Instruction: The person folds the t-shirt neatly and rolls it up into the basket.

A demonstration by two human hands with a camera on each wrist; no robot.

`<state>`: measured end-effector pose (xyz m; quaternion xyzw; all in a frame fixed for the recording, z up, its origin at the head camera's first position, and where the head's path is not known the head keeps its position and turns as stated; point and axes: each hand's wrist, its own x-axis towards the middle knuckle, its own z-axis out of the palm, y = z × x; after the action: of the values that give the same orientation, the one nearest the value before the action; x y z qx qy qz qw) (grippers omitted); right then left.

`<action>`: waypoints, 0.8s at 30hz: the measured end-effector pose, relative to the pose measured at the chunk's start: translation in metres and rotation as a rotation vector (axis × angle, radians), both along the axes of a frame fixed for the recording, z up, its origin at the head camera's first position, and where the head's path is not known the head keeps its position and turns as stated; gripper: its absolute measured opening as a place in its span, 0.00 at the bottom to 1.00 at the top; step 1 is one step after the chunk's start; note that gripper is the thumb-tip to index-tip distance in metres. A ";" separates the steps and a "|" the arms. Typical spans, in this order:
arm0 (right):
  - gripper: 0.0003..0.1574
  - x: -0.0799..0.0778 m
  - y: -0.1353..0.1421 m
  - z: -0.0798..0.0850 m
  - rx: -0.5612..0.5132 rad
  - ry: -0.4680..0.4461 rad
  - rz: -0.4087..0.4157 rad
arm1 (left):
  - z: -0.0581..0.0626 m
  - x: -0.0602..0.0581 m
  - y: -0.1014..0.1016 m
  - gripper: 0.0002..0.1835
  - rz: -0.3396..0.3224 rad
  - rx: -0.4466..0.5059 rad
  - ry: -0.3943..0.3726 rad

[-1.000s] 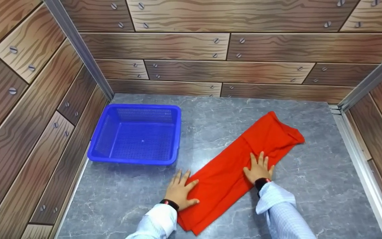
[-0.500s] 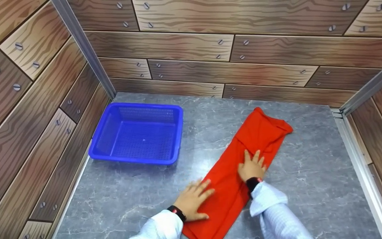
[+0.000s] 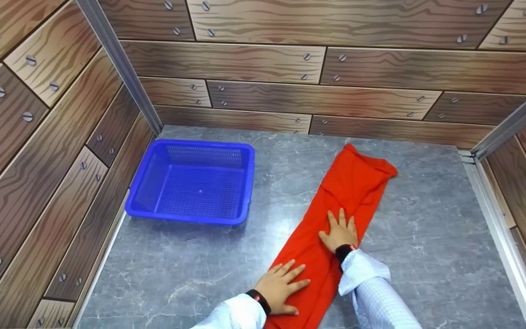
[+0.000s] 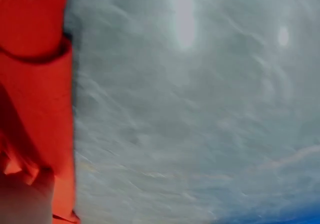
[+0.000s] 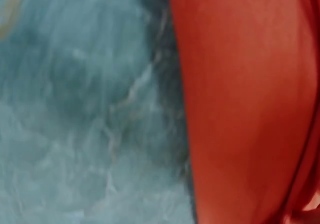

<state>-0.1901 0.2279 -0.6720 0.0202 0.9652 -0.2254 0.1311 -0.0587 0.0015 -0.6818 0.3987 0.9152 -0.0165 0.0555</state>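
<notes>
A red piece of cloth, perhaps a garment (image 3: 349, 183), lies folded into a long strip, slanting from the bottom middle up to the right in the head view. Spread fingers of my left hand (image 3: 277, 289) rest on its near part, at the left edge. Further up, my right hand (image 3: 339, 234) lies on the cloth with fingers apart. The left wrist view catches the red cloth (image 4: 37, 99) at its left side and part of the left hand (image 4: 25, 199) at the lower corner. Red cloth (image 5: 240, 104) fills the right side of the right wrist view. Its near end is cut off below.
A blue plastic basket (image 3: 190, 219) with perforated sides stands to the left on the grey marbled surface (image 3: 176, 269). Wood-patterned walls (image 3: 263, 64) with metal corner strips enclose the back and both sides.
The red cloth has turned to a steeper slant, its far end shifting left. My left hand has moved right and nearer with it, and my right hand slightly left.
</notes>
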 end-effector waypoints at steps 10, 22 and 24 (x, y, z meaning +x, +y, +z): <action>0.44 0.001 -0.005 0.002 0.104 0.068 0.130 | -0.001 0.020 0.035 0.44 0.142 -0.017 0.034; 0.39 0.052 -0.018 0.009 0.108 0.192 0.169 | 0.000 0.027 0.041 0.40 0.109 0.038 0.033; 0.38 0.060 -0.014 0.004 0.123 0.180 0.193 | -0.003 0.027 0.040 0.41 0.078 0.027 0.043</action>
<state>-0.1306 0.2136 -0.6684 -0.0851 0.9825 -0.1532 0.0633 -0.0318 0.0413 -0.6850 0.3631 0.9312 -0.0104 0.0310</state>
